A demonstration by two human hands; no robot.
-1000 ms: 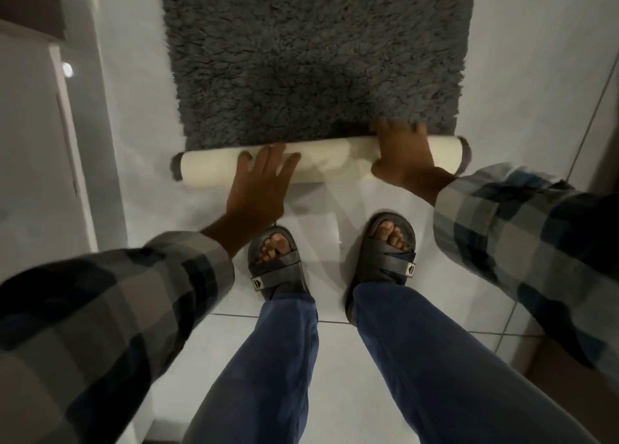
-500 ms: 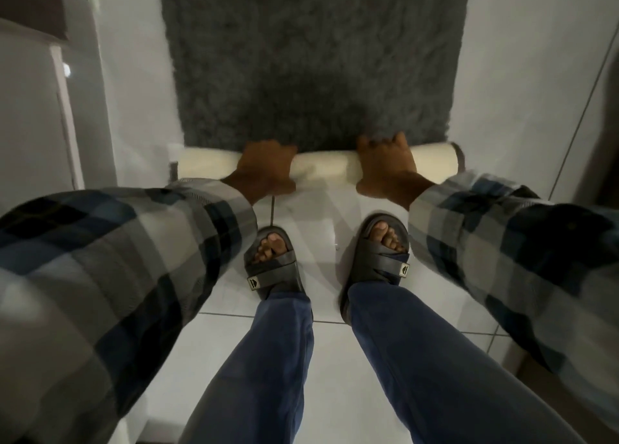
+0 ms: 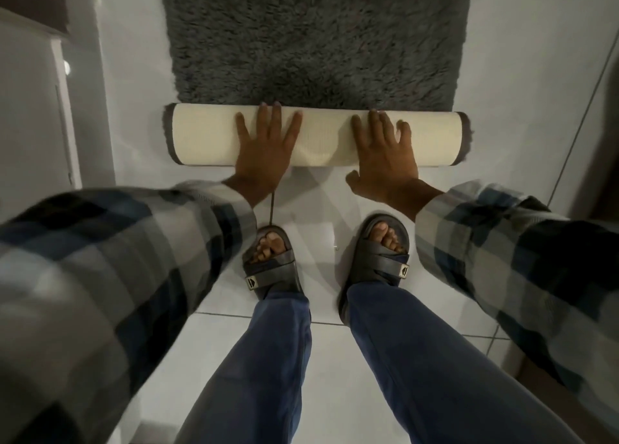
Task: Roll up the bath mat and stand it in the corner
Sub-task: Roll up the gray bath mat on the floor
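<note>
My left hand (image 3: 264, 149) and right hand (image 3: 385, 152) lie flat, fingers spread, gripping nothing, pressed on the roll (image 3: 321, 139). It lies crosswise just before my feet; the unrolled mat (image 3: 315, 38) stretches straight ahead, so I push forward.

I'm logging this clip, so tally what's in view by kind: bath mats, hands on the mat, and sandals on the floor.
Bath mats: 1, the grey bath mat, its near end rolled with the cream backing outward.
Hands on the roll: 2, left hand and right hand, both flat with fingers spread.
Sandals: 2, left sandal and right sandal.
Total: 5
</note>
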